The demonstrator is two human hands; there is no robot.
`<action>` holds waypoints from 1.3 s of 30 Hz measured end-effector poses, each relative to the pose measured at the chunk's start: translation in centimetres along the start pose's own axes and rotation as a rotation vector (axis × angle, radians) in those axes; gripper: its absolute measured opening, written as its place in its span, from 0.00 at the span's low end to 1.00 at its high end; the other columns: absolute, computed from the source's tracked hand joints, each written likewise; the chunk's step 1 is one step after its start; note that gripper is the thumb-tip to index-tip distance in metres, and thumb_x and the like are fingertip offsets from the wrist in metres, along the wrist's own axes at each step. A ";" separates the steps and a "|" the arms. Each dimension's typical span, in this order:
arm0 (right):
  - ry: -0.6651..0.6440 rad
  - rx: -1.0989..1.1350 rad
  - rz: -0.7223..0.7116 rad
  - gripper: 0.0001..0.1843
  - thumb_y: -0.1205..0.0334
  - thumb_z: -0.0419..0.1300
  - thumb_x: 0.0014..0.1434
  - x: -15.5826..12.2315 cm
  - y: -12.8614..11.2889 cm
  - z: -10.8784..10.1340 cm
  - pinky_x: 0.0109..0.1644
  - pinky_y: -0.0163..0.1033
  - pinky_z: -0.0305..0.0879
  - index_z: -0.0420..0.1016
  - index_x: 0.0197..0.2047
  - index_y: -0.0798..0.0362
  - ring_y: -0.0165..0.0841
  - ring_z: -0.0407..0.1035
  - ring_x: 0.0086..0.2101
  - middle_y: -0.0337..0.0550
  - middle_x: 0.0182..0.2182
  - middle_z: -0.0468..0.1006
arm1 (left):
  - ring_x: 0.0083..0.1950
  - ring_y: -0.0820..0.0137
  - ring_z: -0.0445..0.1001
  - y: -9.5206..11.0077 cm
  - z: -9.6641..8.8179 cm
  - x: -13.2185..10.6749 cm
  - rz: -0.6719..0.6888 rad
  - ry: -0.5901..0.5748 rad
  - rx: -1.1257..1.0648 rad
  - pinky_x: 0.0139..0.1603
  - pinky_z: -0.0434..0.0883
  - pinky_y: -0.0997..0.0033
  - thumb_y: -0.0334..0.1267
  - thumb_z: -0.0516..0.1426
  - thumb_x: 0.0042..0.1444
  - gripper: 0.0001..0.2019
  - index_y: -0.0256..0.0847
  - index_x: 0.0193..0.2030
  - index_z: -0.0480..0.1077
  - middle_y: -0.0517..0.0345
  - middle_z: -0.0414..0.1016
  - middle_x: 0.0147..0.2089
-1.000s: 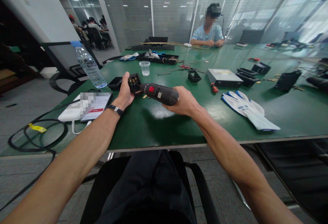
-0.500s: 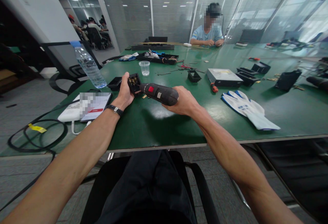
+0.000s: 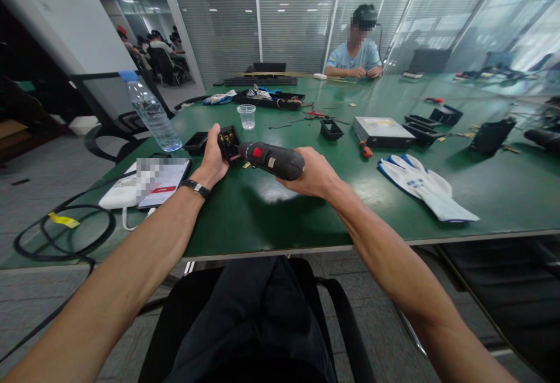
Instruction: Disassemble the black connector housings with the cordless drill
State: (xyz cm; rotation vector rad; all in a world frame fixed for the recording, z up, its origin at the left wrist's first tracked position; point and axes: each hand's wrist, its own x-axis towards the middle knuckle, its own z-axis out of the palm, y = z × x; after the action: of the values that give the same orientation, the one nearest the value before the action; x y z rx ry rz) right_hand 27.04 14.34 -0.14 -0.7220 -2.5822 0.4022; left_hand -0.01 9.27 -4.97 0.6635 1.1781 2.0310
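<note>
My left hand grips a small black box with brass parts inside, tilted up on the green table. My right hand is wrapped round a black electric screwdriver with a red button. The tool's tip points left into the open face of the box. A dark watch sits on my left wrist. Both hands rest near the middle of the table's near side.
A phone on a white power bank lies left of my hand, a water bottle behind it. A plastic cup, black trays, a flat metal drive and white gloves lie around. Another person sits at the far end.
</note>
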 end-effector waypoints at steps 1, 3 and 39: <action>0.004 0.002 0.000 0.12 0.51 0.65 0.50 0.0 0.1 0.1 0.28 0.37 0.58 0.74 0.29 0.51 0.38 0.74 0.29 0.46 0.28 0.79 | 0.37 0.62 0.79 0.0 0.0 0.0 0.000 0.002 0.000 0.35 0.77 0.65 0.63 0.53 0.60 0.25 0.40 0.41 0.71 0.53 0.77 0.32; 0.016 0.001 0.004 0.13 0.50 0.65 0.50 0.0 0.2 0.2 0.27 0.37 0.58 0.73 0.28 0.51 0.38 0.74 0.29 0.46 0.28 0.79 | 0.37 0.62 0.79 0.0 0.1 -0.1 0.002 0.002 -0.001 0.35 0.77 0.65 0.62 0.53 0.60 0.24 0.40 0.41 0.71 0.54 0.77 0.32; 0.011 -0.004 0.028 0.12 0.50 0.65 0.50 -0.1 -0.2 -0.1 0.28 0.36 0.59 0.74 0.29 0.51 0.37 0.74 0.29 0.46 0.29 0.80 | 0.36 0.63 0.79 0.1 0.4 -0.3 0.010 0.011 -0.021 0.34 0.77 0.66 0.61 0.53 0.60 0.23 0.41 0.41 0.72 0.54 0.77 0.31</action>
State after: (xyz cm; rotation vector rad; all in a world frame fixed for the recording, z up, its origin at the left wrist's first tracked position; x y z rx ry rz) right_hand 27.13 14.17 -0.01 -0.7611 -2.5662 0.4010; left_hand 0.41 9.20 -4.77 0.6500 1.1611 2.0551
